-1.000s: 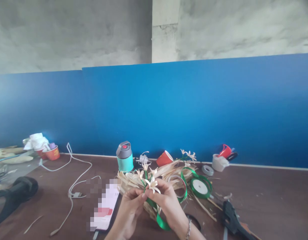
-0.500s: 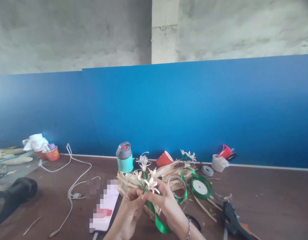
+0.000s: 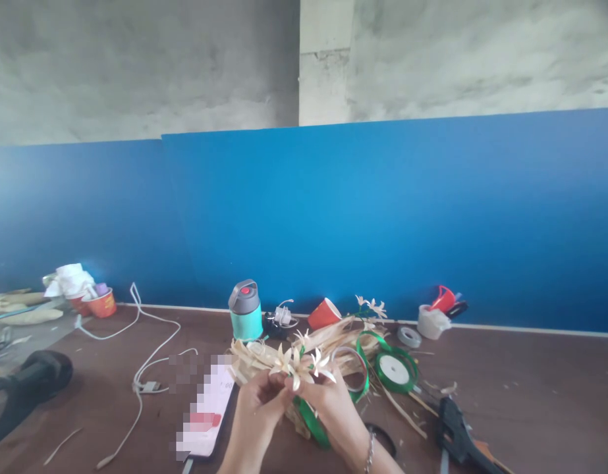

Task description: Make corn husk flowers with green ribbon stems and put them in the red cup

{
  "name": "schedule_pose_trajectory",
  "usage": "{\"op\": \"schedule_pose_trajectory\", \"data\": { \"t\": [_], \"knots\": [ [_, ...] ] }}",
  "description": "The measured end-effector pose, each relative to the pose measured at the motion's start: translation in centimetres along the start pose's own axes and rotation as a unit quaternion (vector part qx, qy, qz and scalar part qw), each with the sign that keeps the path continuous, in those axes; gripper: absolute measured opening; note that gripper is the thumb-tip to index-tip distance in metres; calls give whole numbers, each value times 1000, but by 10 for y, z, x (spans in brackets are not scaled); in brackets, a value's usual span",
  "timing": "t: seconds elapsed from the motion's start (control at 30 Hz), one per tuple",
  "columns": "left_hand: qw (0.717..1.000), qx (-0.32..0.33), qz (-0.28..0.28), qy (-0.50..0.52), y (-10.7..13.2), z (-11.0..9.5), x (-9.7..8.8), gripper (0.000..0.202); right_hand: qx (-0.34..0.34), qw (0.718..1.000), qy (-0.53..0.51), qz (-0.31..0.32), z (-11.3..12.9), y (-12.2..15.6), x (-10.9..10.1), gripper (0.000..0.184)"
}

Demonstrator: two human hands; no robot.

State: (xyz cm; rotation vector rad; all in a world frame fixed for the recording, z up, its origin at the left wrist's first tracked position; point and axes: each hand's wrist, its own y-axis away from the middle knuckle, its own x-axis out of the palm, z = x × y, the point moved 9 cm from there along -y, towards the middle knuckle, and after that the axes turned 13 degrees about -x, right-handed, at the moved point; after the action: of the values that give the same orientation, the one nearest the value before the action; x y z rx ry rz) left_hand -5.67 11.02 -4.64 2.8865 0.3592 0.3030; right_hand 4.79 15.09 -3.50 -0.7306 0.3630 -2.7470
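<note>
Between my two hands is a sprig of cream artificial flowers (image 3: 298, 367) with narrow pointed petals and green stem parts. My left hand (image 3: 261, 403) pinches it low from the left, fingers curled. From the right, my right hand (image 3: 331, 401), a chain bracelet at its wrist, closes its thumb and fingers at the flowers' base. A green ribbon (image 3: 314, 424) hangs down below the fingers; its upper end is hidden by them. Pale dried husk strips (image 3: 257, 359) lie behind and beneath the hands. Beyond them rests another flower sprig (image 3: 370, 305).
A phone (image 3: 209, 408) lies left of my hands, a white cable (image 3: 155, 355) farther left. Behind stand a turquoise flask (image 3: 246, 316) and a tipped red cup (image 3: 324, 314). To the right are a green ribbon spool (image 3: 395, 370), a tape roll (image 3: 409, 337) and a black glue gun (image 3: 456, 431).
The flowers have turned and tipped lower toward me, their heads now spread sideways. My hands have shifted slightly, and the ribbon's hanging loop has drawn up and in behind my right hand.
</note>
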Motion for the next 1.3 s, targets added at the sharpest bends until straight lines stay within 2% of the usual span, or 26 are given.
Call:
{"op": "schedule_pose_trajectory", "data": {
  "t": [0.07,0.17,0.27,0.43,0.57,0.73,0.87,0.97,1.03,1.17,1.3],
  "knots": [
    [996,57,-36,-52,2,-4,-6,24,-22,999,31,-16,0,-1,-5,21],
    [976,149,-93,-127,8,-9,-12,17,-29,998,39,-27,1,-1,-6,20],
    [966,191,-101,-141,11,-11,-11,13,-6,999,5,-41,0,0,-4,21],
    [988,106,-71,-92,0,-2,-9,20,14,999,-16,-39,-4,0,-3,26],
    [994,65,-80,-41,-2,2,-14,20,4,1000,-6,-19,-3,-4,-1,27],
    [996,10,-50,72,-5,12,-13,23,-1,999,44,-4,-4,-4,-3,22],
    [986,-29,-27,160,-4,11,-10,24,25,992,112,45,-10,0,1,21],
    [973,-73,-1,218,-4,12,-5,26,17,980,194,49,-7,-1,-2,13],
    [963,-111,16,246,-4,17,-4,29,15,976,209,51,-5,-1,-3,9],
    [938,-174,65,293,-7,29,1,34,23,990,126,51,-2,-2,0,10],
    [914,-207,92,336,-9,36,3,35,40,997,27,58,2,-1,9,19]
  ]
}}
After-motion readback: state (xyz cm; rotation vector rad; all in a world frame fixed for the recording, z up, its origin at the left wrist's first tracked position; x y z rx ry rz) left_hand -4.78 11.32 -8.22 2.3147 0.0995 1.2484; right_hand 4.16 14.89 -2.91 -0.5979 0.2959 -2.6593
